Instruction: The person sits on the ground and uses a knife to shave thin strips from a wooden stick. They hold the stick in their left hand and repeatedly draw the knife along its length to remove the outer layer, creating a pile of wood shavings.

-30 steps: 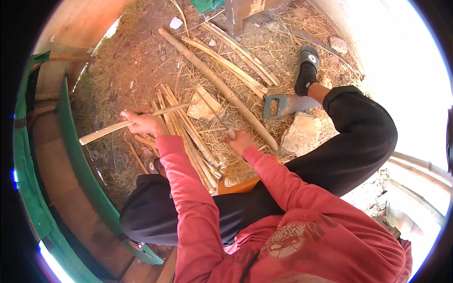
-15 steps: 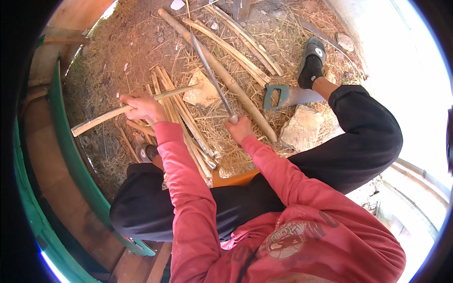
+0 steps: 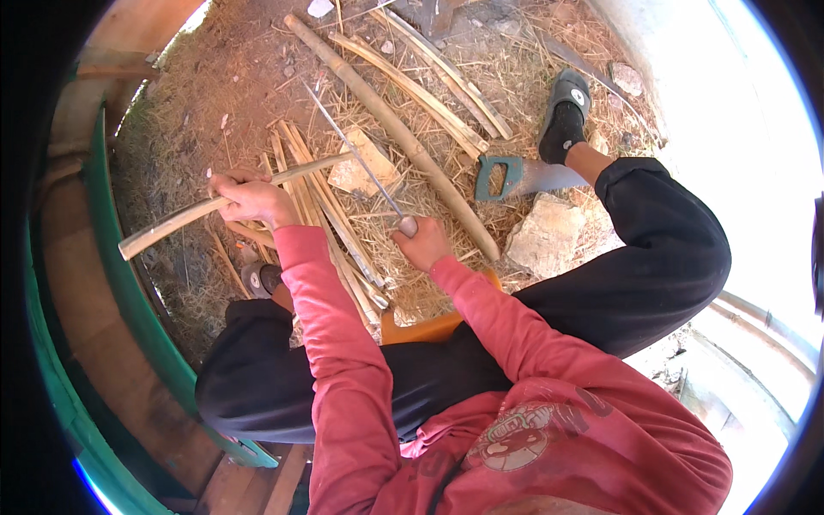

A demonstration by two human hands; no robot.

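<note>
My left hand (image 3: 251,199) is closed around a long pale wooden stick (image 3: 172,227). The stick's far end reaches over a flat pale block (image 3: 365,176) on the ground; whether the two touch I cannot tell. In my right hand (image 3: 424,245) I grip the handle of a long-bladed knife (image 3: 348,142), like a machete. Its blade points up and to the left, seen nearly edge-on, and passes close to the stick's end above the block. Under my left hand lies a bundle of split wooden strips (image 3: 322,193).
A thick round pole (image 3: 395,129) lies diagonally beyond the knife, with more split strips (image 3: 421,94) past it. A green-handled handsaw (image 3: 498,178) lies near my right foot, beside a large rock (image 3: 546,233). Something orange (image 3: 421,330) shows between my legs. A green-edged wooden structure (image 3: 129,257) borders the left.
The knife has swung left and turned, so its blade looks thinner now. My right hand has moved slightly left. My left hand and the stick have shifted a little left.
</note>
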